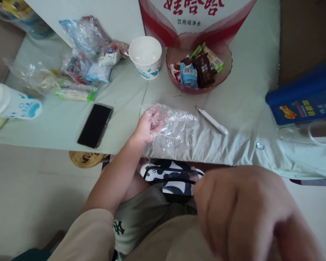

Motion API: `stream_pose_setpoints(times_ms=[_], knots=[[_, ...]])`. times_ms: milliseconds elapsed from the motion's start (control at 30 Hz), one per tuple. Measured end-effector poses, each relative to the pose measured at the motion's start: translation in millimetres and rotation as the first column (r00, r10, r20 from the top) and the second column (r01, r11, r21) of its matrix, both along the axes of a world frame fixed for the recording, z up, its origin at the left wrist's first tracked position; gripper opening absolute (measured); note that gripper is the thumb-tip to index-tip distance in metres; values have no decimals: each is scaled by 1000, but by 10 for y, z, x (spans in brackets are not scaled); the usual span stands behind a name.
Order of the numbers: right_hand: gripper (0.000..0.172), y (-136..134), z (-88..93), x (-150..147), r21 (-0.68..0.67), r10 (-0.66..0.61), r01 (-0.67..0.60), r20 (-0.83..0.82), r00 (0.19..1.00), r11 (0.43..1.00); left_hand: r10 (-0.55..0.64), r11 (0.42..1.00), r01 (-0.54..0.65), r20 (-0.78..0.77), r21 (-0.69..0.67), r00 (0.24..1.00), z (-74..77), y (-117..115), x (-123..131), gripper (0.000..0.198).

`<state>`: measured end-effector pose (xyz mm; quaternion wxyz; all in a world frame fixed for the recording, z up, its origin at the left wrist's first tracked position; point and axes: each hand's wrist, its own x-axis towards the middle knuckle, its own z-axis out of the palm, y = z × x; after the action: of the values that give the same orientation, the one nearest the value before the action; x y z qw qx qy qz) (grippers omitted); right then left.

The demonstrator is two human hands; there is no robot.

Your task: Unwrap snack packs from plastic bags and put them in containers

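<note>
My left hand (148,125) rests on the table's front edge with its fingers curled into a crumpled clear plastic bag (176,128), gripping it. My right hand (250,214) is very close to the camera at the lower right, blurred, its back toward me and its fingers hidden. A thin dark thread seems to run from near it toward the table. A white pen-like tool (212,120) lies just right of the bag. Behind it stands a red bowl (224,74) of wrapped snacks, and a paper cup (145,56) is left of the bowl.
A black phone (95,125) lies left of my hand. Plastic bags of items (87,54) sit at the back left, a tipped cup stack (13,103) at the far left. A blue box (301,98) and a water carton (195,16) stand at the right and back.
</note>
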<state>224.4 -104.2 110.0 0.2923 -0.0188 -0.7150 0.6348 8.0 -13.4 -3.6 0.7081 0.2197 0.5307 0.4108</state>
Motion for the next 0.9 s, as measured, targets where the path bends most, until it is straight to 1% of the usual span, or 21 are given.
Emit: stream_pose_setpoints(times_ms=[33,67,100,133,167,200,233,267,300,333,433,467,500,533,567,600,633,700,767,833,900], knots=[[17,0,-27,28,-41,-108,107,-26,994,993,-26,999,27,40,-22,999,11,9,-19,42],[20,10,-73,50,-87,-269,265,-45,962,960,-55,997,59,77,-42,995,21,15,-41,42],[26,34,-142,66,-122,-462,454,-43,886,883,-85,994,92,104,-58,991,30,20,-64,43],[32,75,-234,74,-127,-642,636,-7,767,761,-112,991,120,120,-62,986,36,22,-89,45],[38,132,-348,78,-100,-782,782,44,621,616,-135,988,143,125,-58,983,40,21,-115,48],[42,200,-479,79,-54,-874,880,101,475,471,-151,986,158,120,-46,981,42,19,-141,51],[42,272,-622,80,-24,-917,929,152,368,369,-158,986,162,109,-31,981,43,15,-166,53],[37,340,-770,83,-12,-933,949,179,312,315,-152,988,155,99,-15,983,45,9,-189,55],[29,395,-916,90,-4,-930,951,211,302,309,-143,990,144,95,-3,985,46,1,-210,56],[30,433,-1052,99,12,-922,949,240,303,315,-134,991,134,99,7,986,49,-9,-226,56],[57,436,-1353,131,130,-876,913,360,320,387,-127,992,124,141,32,982,70,-41,-244,53],[59,413,-1407,134,176,-862,894,393,320,413,-132,991,129,151,33,980,80,-51,-238,52],[53,387,-1438,131,214,-855,878,413,315,428,-140,990,137,153,27,978,92,-59,-227,51],[43,361,-1448,122,240,-858,873,414,303,424,-152,988,152,150,14,977,105,-65,-211,50],[33,338,-1442,108,248,-870,880,400,287,404,-169,985,172,147,-5,975,118,-68,-193,50],[27,320,-1425,92,233,-886,898,377,270,373,-183,982,188,144,-22,973,131,-69,-171,50],[27,307,-1401,76,191,-901,922,349,258,338,-186,981,192,141,-32,972,142,-68,-147,50],[30,298,-1356,60,45,-923,959,286,257,281,-145,989,149,126,-22,981,156,-59,-94,51],[35,316,-1341,87,-128,-933,963,245,264,239,-69,997,67,67,29,995,159,-42,-37,52],[41,356,-1368,179,-277,-936,945,253,246,173,-9,996,11,-23,91,1000,154,-21,17,51],[43,405,-1418,334,-377,-919,920,314,239,111,24,990,-10,-101,141,995,150,1,62,48]])
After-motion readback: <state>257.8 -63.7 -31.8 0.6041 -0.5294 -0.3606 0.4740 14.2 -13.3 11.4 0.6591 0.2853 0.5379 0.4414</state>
